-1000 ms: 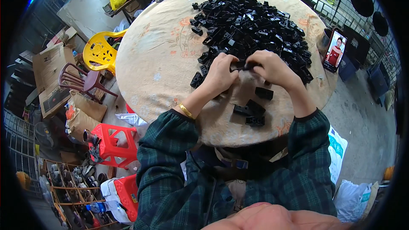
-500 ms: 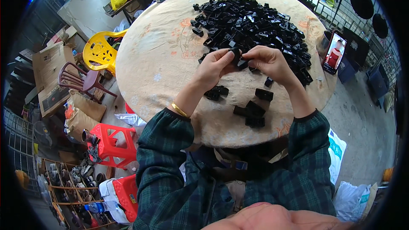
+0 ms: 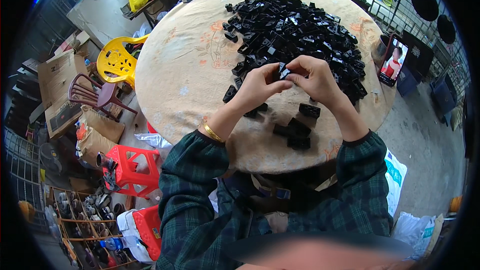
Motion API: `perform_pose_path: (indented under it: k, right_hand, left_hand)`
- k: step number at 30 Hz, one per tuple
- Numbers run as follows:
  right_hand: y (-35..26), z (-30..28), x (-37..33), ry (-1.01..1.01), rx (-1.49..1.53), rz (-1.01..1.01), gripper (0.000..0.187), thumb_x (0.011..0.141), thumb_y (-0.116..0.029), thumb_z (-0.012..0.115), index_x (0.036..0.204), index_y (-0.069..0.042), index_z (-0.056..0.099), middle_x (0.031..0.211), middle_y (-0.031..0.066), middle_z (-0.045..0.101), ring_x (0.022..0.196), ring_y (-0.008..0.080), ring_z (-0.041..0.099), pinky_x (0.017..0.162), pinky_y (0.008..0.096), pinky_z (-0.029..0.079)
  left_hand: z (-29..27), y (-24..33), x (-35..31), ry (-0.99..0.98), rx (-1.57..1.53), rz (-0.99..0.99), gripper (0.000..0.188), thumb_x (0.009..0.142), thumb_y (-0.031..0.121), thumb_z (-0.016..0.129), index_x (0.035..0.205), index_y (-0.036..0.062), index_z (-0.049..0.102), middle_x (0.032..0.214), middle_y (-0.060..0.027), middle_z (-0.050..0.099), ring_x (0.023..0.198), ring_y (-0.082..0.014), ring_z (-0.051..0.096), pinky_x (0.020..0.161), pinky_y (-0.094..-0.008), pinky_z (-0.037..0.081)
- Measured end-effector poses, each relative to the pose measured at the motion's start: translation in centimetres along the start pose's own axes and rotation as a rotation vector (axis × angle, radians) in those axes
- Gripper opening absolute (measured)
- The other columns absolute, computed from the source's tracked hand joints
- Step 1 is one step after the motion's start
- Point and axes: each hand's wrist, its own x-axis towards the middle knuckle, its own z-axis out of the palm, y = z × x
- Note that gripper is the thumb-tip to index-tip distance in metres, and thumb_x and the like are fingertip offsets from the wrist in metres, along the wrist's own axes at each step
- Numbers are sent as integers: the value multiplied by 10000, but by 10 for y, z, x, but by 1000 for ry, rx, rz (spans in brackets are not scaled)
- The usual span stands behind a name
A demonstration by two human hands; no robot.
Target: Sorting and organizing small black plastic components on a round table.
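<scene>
My left hand [image 3: 263, 84] and right hand [image 3: 316, 78] meet over the near edge of the pile. Between their fingertips is a small black plastic part [image 3: 283, 72], with a bright reflection on it. Both hands are closed on it, fingers bent and partly hiding it. Beyond them spreads a large pile of similar glossy black parts [image 3: 300, 30]. Nearer me, several black parts [image 3: 295, 129] lie together on the cloth. A few more [image 3: 256, 110] lie by my left wrist, partly covered by it.
A patterned beige cloth [image 3: 170, 80] covers the round table. A phone [image 3: 391, 65] stands upright at its right edge, before a dark cup [image 3: 380, 49]. Left of the table are a yellow chair [image 3: 116, 60], a brown chair [image 3: 102, 92] and a red stool [image 3: 132, 170].
My hands have drawn together; my left hand shifted slightly right and down. The fingers have changed their hold, and the small part is turned differently. The group of parts nearest me has stayed put.
</scene>
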Motion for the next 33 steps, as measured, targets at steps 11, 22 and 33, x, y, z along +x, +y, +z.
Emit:
perform_pose_path:
  k: [11, 22, 33]
  right_hand:
    - [6, -28, 9, -184, 244, 290, 286, 703, -46, 737, 972, -15, 644, 817, 27, 632, 673, 65, 554, 587, 193, 455]
    - [6, -36, -9, -476, -620, 210, 270, 611, 41, 623, 877, 1, 638, 994, 117, 548, 917, 285, 559, 777, 335, 474]
    - [-2, -42, 0, -343, -50, 274, 204, 755, -21, 634, 954, -5, 594, 803, 80, 629, 777, 118, 596, 689, 263, 489]
  left_hand:
    - [-5, 11, -6, -109, 291, 155, 314, 811, 90, 664, 1106, 8, 595, 879, -104, 645, 779, -140, 612, 684, -273, 501]
    - [25, -17, 8, -89, 437, 317, 311, 833, 221, 644, 1113, 91, 606, 1173, -133, 522, 1077, -281, 485, 933, -382, 406]
    - [20, -19, 13, -61, 604, 253, 285, 699, 61, 666, 972, 47, 585, 994, -144, 590, 892, -313, 563, 792, -374, 471]
